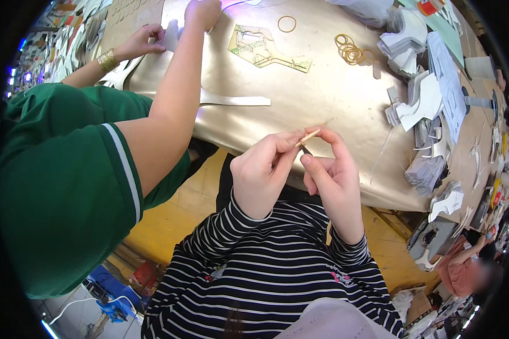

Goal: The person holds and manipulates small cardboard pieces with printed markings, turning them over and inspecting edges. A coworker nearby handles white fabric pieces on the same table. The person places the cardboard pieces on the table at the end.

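Note:
My left hand (264,172) and my right hand (335,176) meet over the near edge of the gold-coloured table. Between their fingertips is a small, pale, pointed stick (309,136), pinched by my left hand; my right index finger touches its far end. Just below it, a thin dark piece (305,150) sticks out at my right thumb tip; its kind cannot be made out. Both hands are closed, and the left fingertips partly hide the stick. Farther off on the table lies a flat yellowish template (266,48) with cut-out slots.
On my left, a co-worker in green (68,169) reaches across the table toward pale cut pieces (171,35). A white strip (234,100) lies near that arm. Rubber bands (349,52) lie farther back. Stacks of white cut pieces (421,101) line the right side.

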`<state>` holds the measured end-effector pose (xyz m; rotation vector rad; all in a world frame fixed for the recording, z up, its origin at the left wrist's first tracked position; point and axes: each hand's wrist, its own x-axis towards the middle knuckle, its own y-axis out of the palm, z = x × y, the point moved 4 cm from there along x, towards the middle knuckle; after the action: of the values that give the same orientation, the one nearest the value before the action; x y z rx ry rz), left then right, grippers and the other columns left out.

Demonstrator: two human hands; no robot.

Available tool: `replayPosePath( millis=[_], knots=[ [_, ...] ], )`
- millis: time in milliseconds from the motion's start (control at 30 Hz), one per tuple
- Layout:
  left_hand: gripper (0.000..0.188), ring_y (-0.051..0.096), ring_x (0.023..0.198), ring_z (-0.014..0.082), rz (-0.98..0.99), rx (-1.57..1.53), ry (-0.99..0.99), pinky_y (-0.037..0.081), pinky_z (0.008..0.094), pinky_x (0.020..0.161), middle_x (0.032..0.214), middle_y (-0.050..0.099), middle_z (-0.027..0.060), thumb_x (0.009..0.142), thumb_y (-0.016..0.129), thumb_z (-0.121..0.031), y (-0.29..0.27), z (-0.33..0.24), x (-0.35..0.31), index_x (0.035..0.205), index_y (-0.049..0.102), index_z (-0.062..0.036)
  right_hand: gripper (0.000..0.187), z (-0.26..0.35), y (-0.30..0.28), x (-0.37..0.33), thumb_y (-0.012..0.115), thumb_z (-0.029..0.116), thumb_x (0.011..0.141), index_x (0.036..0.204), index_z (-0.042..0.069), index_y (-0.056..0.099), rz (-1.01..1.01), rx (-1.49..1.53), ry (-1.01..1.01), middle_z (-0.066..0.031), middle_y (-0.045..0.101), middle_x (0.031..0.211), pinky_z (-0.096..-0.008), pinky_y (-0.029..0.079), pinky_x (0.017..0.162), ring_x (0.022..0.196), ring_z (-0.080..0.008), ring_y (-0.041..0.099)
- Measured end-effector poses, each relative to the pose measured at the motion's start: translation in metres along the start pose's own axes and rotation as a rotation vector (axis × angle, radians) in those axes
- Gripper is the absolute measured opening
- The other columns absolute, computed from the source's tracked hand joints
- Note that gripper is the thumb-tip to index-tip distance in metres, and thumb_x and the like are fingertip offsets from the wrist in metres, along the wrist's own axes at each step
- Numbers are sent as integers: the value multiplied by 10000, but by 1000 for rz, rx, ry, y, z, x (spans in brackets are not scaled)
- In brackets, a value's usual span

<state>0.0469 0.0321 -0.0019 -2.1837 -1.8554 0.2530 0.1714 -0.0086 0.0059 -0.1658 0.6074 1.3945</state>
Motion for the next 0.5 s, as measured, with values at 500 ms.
replayPosePath(
  millis=[500],
  knots=[
    [137, 699, 779, 235, -23, 260, 466, 558, 258, 649, 912, 686, 193, 701, 710, 87, 8, -13, -11, 786, 606, 59, 323, -20, -15, 3, 492, 2, 929, 1244, 28, 420, 29, 160, 6, 18, 521, 664, -180, 241, 447, 497, -9, 354]
  ],
)
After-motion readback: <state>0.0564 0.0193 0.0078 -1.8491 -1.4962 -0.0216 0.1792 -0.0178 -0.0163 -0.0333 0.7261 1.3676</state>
